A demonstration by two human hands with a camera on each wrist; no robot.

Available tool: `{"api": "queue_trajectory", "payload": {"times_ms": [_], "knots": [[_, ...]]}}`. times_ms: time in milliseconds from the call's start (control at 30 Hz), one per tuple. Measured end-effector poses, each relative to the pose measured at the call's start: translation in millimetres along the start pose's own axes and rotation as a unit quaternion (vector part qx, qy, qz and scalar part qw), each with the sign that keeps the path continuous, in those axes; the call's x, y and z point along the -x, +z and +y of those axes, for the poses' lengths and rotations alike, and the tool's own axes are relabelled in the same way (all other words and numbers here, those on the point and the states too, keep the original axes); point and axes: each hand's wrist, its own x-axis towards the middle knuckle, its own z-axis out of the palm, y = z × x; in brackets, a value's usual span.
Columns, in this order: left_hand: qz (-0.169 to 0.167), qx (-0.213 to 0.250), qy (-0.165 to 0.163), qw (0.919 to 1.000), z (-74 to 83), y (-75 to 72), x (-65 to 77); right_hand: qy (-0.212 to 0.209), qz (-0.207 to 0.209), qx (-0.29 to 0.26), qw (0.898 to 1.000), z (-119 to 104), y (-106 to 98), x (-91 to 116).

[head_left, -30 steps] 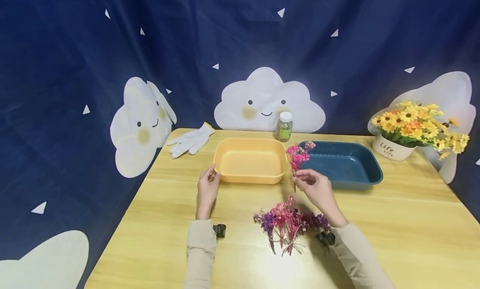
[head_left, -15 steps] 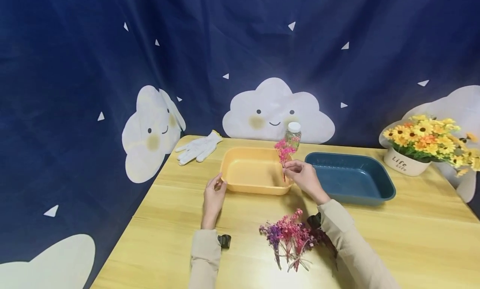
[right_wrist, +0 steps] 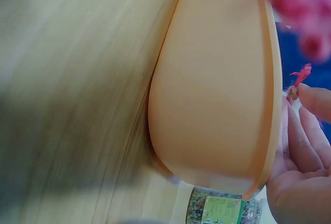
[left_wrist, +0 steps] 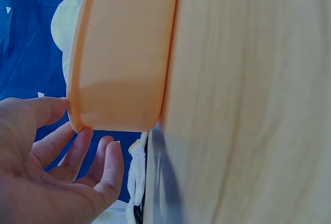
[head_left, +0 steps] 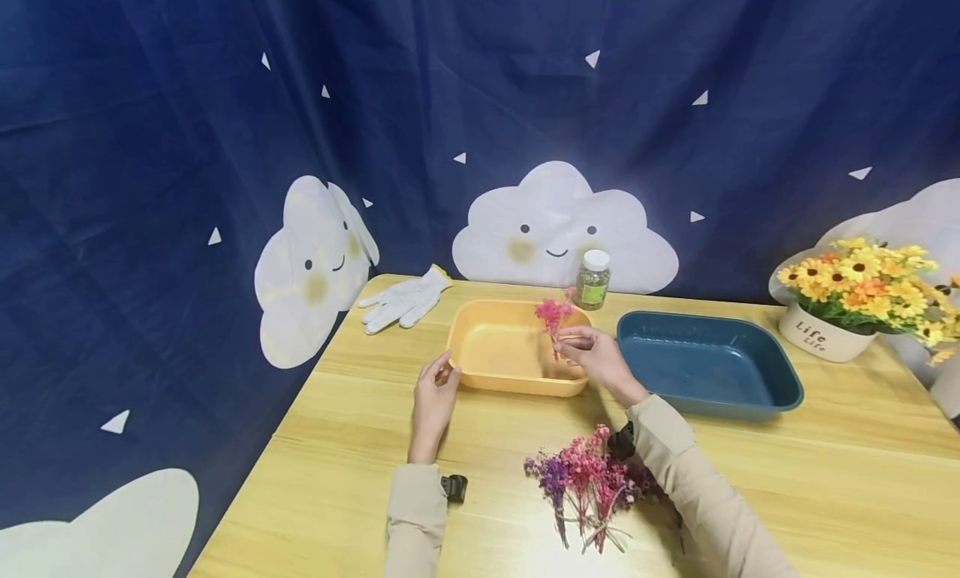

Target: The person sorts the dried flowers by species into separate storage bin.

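My left hand (head_left: 433,403) holds the near left corner of a yellow plastic basin (head_left: 517,386), thumb and fingers at its rim. Over the right part of that basin, my right hand (head_left: 602,363) pinches a sprig of pink dried flowers (head_left: 552,313) by its stem, blossoms up. In the right wrist view the stem (right_wrist: 293,92) shows at the thumb tip, beyond the basin's outer wall (right_wrist: 214,84). More dried flowers (head_left: 588,470), pink and purple, lie on the table below the right forearm, which partly covers them.
A dark blue basin (head_left: 705,366) stands right of the yellow one. Behind them is a lidded jar (head_left: 593,280). A white glove (head_left: 406,301) lies at the back left, and a pot of yellow artificial flowers (head_left: 827,332) stands at the far right.
My right hand has carried the pink sprig leftward, from beside the yellow basin to over its inside. My left hand keeps its place at the corner. The head view has shifted slightly.
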Motion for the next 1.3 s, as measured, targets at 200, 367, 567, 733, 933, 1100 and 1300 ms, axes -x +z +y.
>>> {"api": "queue_trajectory", "payload": {"times_ms": [200, 367, 567, 733, 933, 1100, 1300], "knots": [[-0.003, 0.006, 0.002, 1.0000, 0.6, 0.5, 0.6, -0.002, -0.003, 0.008, 1.000, -2, -4, 6], [-0.004, 0.010, -0.006, 0.9999, 2.2, 0.4, 1.4, -0.013, -0.004, 0.006, 1.000, -7, -15, 16], [-0.004, 0.003, -0.003, 1.0000, 0.7, 0.6, 2.1, -0.006, -0.009, 0.004, 1.000, -7, -33, 41], [0.000, 0.006, -0.003, 1.0000, 1.3, 0.6, 1.9, 0.007, -0.006, -0.028, 1.000, -8, -41, 71], [-0.003, 0.003, 0.000, 1.0000, 2.0, 1.0, 2.1, 0.005, 0.000, -0.067, 0.998, -6, -42, 119], [-0.004, 0.000, 0.002, 1.0000, 0.6, 1.2, 1.2, 0.024, 0.009, -0.082, 0.996, 2, -39, 157], [-0.001, -0.001, 0.009, 1.0000, 0.7, -0.5, 0.1, 0.053, -0.013, -0.135, 0.989, 16, -34, 188]]}}
